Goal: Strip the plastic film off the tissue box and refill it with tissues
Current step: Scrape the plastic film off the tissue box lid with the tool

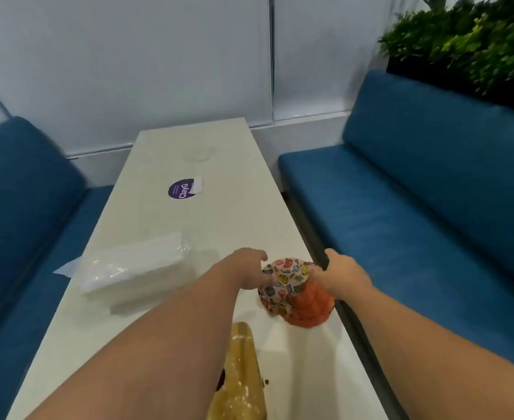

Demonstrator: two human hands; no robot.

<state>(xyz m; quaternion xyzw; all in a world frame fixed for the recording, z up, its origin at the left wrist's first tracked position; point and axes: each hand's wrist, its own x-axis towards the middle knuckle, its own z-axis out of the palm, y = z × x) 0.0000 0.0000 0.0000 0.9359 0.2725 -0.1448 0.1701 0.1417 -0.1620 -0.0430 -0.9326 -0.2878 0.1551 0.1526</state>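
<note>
- Two hands meet on the patterned tissue box [292, 291] near the worktop [165, 225] right edge: left hand [249, 268] and right hand [345, 275] both grasping it.
- Soft, light cover; likely crumples, so hold its sides.
- Farther left, film-wrapped tissues [134, 268] look slippery.

Café or office-lounge booth. Long white table [165, 225] at centre, blue cushioned benches at 9 [22, 207] and 3 o'clock [416, 192]; planter greenery [468, 40] at 1; branded purple sticker [181, 188] at 12.
</note>
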